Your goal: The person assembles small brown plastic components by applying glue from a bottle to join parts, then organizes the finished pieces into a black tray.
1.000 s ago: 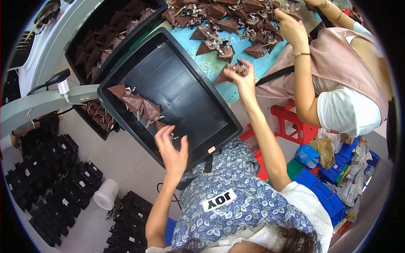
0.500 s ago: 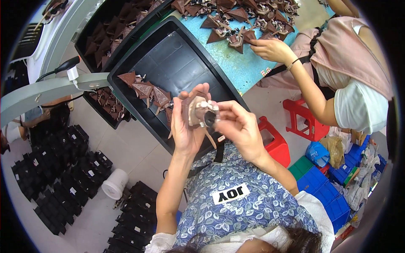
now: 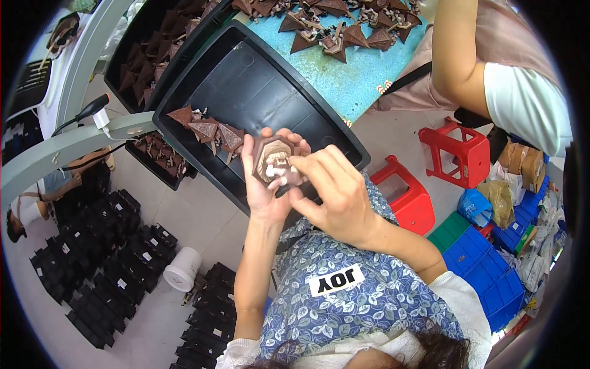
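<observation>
Black tray (image 3: 252, 83) behind, brown figurine (image 3: 273, 157) in grasp of cupped left hand (image 3: 262, 195) and pinching right hand (image 3: 339, 198).

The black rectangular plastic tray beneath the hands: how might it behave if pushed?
The tray is probably stiff, given its raised walls. It should hardly roll, having a broad, flat bottom. Brown pointed pieces inside might slide, since that bottom looks smooth.

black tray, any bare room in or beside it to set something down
The tray is bare between its brown pieces and right rim. The blue table has a bare patch between its pile and the tray. Crowded: tray's left side, table's far end. The hands partly hide the tray's near end.
</observation>
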